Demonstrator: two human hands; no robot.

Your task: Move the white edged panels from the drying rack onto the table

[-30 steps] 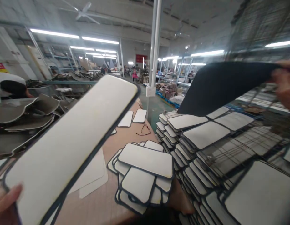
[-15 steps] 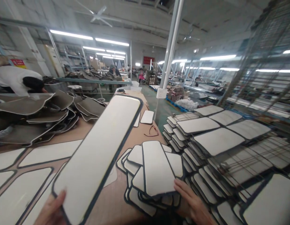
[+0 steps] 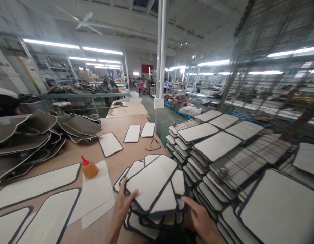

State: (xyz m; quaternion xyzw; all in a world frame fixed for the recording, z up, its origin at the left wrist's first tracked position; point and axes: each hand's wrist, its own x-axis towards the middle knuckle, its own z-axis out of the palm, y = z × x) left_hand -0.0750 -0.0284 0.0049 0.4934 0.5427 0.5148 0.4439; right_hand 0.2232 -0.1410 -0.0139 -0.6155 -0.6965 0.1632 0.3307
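A stack of white rounded panels with dark edging (image 3: 178,181) stands before me on the brown table, its pieces turned at different angles. On top lies a white panel (image 3: 151,183), set diagonally. My left hand (image 3: 125,203) grips this panel's left edge, thumb over its face and fingers at the side. At the stack's right edge is my right hand (image 3: 199,217), fingers stretched out, with a fingertip against a panel's edge below the top one. It holds nothing. Left of the stack, an orange bottle with a red nozzle (image 3: 89,167) stands on plain white sheets (image 3: 96,196).
Larger edged panels (image 3: 48,217) lie at left, near a heap of grey-brown pieces (image 3: 22,142). Glasses (image 3: 154,145) and small panels (image 3: 110,144) lie farther back. At right are wire racks (image 3: 248,173) loaded with panels. A post (image 3: 160,61) rises behind the table; a person (image 3: 5,100) bends at far left.
The panel raised in my left hand has come down onto the stack, covering the former top panel. The orange bottle has come into sight. My view has shifted left to right.
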